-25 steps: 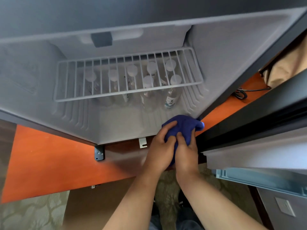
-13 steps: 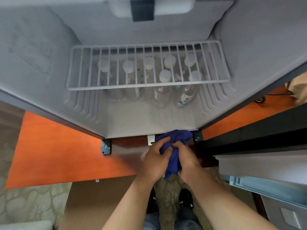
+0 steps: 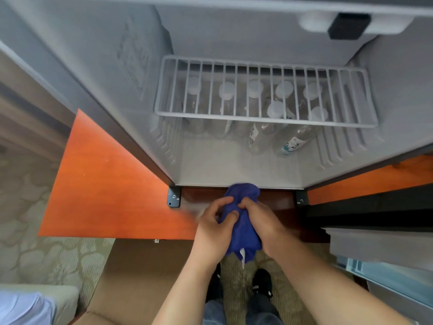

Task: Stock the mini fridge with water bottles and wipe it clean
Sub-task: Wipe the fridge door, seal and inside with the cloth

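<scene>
I am holding the blue cloth (image 3: 243, 221) bunched between both hands just in front of the mini fridge (image 3: 234, 165), my left hand (image 3: 212, 233) pinching its near side and my right hand (image 3: 260, 221) gripping it from the other. The cloth's long axis is pointing straight at the fridge's bare floor, its far end already reaching the front lip. The water bottles (image 3: 264, 127) are standing deeper in, under the wire shelf (image 3: 262, 118) (seven caps, I judge), so wiping means pushing forward, and my right hand is sitting slightly nearer the fridge.
</scene>
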`<state>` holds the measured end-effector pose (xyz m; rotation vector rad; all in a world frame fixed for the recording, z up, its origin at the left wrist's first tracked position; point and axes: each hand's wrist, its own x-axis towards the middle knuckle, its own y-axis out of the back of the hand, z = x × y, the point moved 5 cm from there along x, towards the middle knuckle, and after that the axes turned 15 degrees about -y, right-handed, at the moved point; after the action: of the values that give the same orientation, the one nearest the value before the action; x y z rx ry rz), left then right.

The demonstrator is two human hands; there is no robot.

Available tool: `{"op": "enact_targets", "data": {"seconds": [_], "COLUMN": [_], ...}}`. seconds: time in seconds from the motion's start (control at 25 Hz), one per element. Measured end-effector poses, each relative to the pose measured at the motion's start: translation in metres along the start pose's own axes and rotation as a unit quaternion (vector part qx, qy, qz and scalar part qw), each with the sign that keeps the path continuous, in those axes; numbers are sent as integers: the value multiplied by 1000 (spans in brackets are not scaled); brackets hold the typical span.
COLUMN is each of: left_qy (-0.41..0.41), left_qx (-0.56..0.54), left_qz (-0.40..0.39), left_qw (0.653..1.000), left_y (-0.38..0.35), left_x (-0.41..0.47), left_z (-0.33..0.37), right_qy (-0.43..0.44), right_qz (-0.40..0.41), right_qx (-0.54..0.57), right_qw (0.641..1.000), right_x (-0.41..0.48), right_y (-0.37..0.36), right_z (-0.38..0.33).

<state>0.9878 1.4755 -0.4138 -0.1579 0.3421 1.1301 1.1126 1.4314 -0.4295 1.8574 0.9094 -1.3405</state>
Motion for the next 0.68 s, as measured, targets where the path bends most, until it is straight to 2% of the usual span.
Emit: {"op": "enact_targets", "data": {"seconds": [0.04, 0.08, 0.16, 0.2, 0.28, 0.4, 0.56, 0.68], "left_qy": [20, 46, 117, 152, 183, 162, 164, 175], "left_qx": [-11, -32, -122, -178, -237, -239, -224, -240], "left_qz": [10, 22, 53, 74, 121, 143, 103, 50], "left_qw": [1000, 998, 984, 969, 947, 947, 955, 954], "left_y": [1, 0, -3, -3, 7, 30, 40, 29], "left_x": [-3, -6, -12, -15, -19, -24, -31, -35], "left_z": [-6, -14, -32, -38, -44, -43, -50, -56], "right_qy": [33, 66, 131, 149, 175, 211, 237, 237], "right_qz": [31, 61, 107, 121, 132, 127, 122, 117], "right_qx": [-99, -218, -440, -507, -554, -575, -613, -604], "right_qw": [994, 972, 882, 840, 803, 780, 743, 752], "right_x": [-9, -17, -29, -32, -33, -25, -17, -15], "right_y": [-1, -4, -20, -31, -51, -81, -93, -69], "right_z": [-10, -18, -31, -33, -33, -33, -37, -23]}}
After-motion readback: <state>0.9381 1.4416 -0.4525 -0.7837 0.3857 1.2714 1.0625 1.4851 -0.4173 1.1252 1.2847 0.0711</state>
